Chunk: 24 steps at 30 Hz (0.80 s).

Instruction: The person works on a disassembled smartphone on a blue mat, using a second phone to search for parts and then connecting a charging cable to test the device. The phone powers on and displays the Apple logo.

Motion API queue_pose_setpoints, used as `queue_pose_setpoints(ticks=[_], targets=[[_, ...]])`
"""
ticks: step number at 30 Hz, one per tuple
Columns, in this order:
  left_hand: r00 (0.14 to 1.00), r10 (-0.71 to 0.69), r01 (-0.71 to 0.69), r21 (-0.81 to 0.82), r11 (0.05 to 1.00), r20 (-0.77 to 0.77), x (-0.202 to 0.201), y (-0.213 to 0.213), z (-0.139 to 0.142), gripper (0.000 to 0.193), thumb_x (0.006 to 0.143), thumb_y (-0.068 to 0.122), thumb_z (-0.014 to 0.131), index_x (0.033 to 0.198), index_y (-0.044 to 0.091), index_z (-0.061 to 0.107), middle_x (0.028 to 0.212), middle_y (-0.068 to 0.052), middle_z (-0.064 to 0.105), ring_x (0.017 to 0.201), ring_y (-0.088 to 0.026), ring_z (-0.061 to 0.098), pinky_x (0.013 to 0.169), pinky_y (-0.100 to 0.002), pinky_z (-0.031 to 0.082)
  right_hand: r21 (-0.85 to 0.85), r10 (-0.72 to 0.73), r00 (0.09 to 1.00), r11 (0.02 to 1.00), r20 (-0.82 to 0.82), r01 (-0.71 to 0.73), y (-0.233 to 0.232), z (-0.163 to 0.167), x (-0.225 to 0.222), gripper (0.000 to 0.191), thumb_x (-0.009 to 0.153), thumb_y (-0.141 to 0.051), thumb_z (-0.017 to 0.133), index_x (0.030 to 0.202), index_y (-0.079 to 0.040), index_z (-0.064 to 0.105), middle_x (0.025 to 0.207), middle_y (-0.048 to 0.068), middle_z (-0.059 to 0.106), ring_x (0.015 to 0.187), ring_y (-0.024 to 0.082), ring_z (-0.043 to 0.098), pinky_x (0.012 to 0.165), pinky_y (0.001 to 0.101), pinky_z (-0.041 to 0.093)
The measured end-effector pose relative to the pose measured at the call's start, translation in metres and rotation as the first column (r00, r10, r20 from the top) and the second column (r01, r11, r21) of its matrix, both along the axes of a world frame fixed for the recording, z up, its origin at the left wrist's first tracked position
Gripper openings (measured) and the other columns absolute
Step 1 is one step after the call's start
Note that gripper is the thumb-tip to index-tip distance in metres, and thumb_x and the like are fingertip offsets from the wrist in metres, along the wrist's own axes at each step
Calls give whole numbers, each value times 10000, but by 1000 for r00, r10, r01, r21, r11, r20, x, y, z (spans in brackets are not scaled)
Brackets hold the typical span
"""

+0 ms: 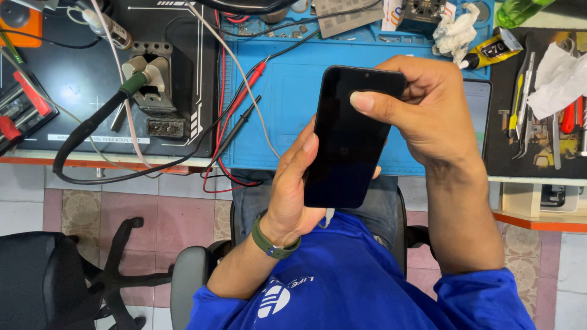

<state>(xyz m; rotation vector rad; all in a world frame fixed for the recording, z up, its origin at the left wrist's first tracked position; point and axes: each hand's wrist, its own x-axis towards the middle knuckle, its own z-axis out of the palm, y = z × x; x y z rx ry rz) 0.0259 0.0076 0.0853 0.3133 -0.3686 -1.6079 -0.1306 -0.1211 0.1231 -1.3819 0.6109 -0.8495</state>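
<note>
Both hands grip a black, glossy rectangular smartphone (347, 137) above the blue table mat (287, 91): left hand (293, 189) cradling its lower edge, right hand (422, 104) pinching the top.

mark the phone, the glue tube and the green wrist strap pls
phone (348, 140), head view, middle of the dark screen
glue tube (494, 51), head view, yellow-and-black body
green wrist strap (269, 243), head view, band on the left wrist
</note>
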Motion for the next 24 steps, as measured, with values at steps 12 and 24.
queue_pose_setpoints(ticks=[12,24], targets=[[998,28,-28,-3,1000,49,0,4,1,657,1130,311,497,1670,7,278,1476,-182,553,1276,-289,632,1058,-537,563,44,35,998,998,47,-37,6,-1,-1,99,1021,-16,746,1098,4,686,911,40,711,801,60,657,793,222,519],[999,30,-29,-34,999,40,2,6,-1,577,1154,298,508,1621,8,330,1396,-196,581,1213,-283,646,1042,-521,561,88,24,988,995,156,-38,10,-2,2,203,1027,74,742,1178,22,617,1064,97,724,948,115,718,883,246,585]])
